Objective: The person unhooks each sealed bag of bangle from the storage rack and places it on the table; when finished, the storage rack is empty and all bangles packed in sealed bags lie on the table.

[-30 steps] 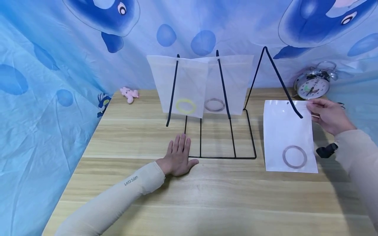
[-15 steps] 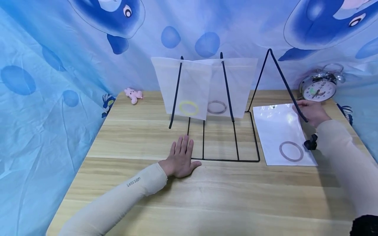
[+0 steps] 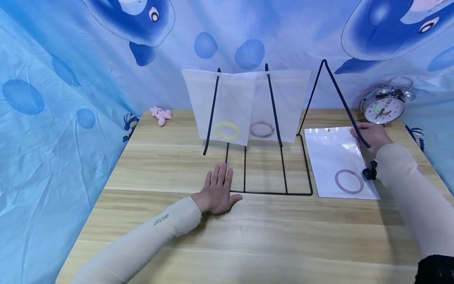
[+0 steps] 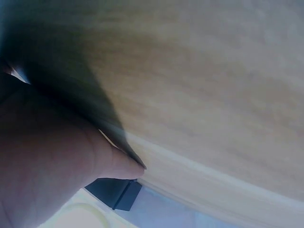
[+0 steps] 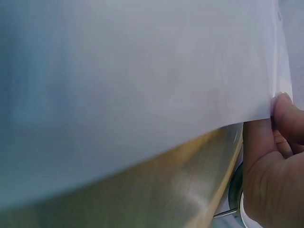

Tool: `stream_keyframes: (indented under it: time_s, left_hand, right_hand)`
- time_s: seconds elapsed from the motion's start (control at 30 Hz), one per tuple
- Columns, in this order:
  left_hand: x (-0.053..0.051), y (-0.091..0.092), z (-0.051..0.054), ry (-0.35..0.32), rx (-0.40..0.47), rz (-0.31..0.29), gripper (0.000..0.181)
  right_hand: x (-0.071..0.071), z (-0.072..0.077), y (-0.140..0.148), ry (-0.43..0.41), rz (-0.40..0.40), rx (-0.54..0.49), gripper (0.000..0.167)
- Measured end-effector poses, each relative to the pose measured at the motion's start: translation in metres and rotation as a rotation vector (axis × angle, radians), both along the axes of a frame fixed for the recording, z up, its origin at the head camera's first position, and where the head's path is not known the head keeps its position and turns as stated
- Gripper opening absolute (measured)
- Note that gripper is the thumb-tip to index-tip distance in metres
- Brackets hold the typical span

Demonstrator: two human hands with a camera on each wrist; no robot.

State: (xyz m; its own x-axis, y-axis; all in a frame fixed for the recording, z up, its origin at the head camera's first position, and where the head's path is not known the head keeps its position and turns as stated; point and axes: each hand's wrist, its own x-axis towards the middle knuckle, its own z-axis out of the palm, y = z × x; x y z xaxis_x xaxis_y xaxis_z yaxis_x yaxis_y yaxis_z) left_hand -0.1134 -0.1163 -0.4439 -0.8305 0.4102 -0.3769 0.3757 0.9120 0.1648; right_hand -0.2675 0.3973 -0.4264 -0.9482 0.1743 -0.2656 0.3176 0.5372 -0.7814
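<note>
My left hand point(image 3: 216, 196) lies flat, fingers straight, over the black rack's point(image 3: 272, 101) near left base, gripping nothing. My right hand point(image 3: 376, 136) pinches the white bag's point(image 3: 331, 156) far right corner, right of two other bags point(image 3: 232, 100) hanging there.

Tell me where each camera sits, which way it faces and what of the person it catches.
Head: worn on the head, facing forward and down at the wire rack and wooden table; left hand, right hand and both sleeves show.
Left wrist: on that wrist, looking low across the wood; only part of the left hand shows.
Right wrist: on that wrist, looking along the white pouch; the right hand's fingers pinch its edge.
Shared: head and right wrist both show the pouch and right hand.
</note>
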Motion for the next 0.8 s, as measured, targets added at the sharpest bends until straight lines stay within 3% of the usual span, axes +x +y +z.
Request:
stream_keyframes:
  time_s: [0.1, 0.37, 0.57, 0.8]
  left_hand:
    - [0.000, -0.001, -0.003, -0.004, -0.009, 0.005, 0.090]
    - [-0.002, -0.002, -0.007, -0.005, 0.003, -0.005, 0.091]
    - [-0.003, -0.001, -0.008, 0.003, -0.002, -0.010, 0.091]
    - [-0.005, -0.002, -0.008, -0.053, 0.010, 0.014, 0.093]
  right_hand:
    - [0.000, 0.000, -0.001, -0.022, -0.003, 0.010, 0.029]
    - [-0.003, 0.007, -0.006, -0.046, -0.020, 0.090, 0.059]
    - [0.002, 0.020, -0.014, 0.015, 0.000, 0.111, 0.062]
    - [0.008, 0.036, -0.027, 0.117, 0.030, 0.248, 0.059]
